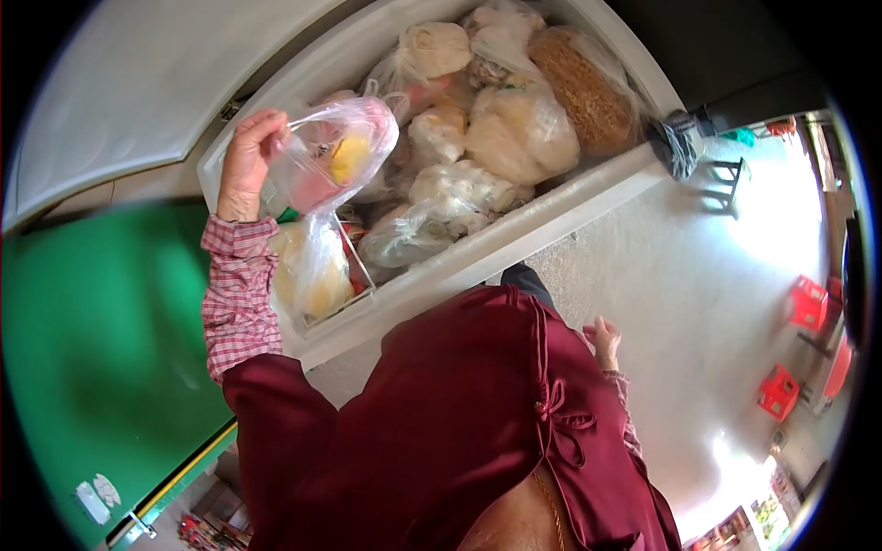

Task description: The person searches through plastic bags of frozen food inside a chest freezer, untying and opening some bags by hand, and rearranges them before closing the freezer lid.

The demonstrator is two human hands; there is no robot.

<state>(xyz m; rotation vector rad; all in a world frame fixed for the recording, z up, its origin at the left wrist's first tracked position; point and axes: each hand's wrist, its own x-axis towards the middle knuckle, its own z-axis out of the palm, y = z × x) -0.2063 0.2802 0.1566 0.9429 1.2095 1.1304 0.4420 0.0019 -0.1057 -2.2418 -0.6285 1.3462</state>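
My left hand (250,158) is closed on the gathered top of a clear plastic bag (317,174) with pink and yellow contents. The bag hangs over the left end of an open white chest freezer (514,241). Below it, another clear bag (317,275) with pale yellow contents sits in a wire-edged section. Several more knotted bags fill the freezer, among them a bag of pale food (524,133) and a bag of brown shredded food (588,96). My right hand (604,342) hangs by my side over the floor, holding nothing, its fingers loosely apart.
The raised white lid (138,92) stands at the upper left. A green surface (101,321) lies beside the freezer on the left. Red stools (779,392) and a dark stool (726,186) stand on the pale floor (698,303) to the right.
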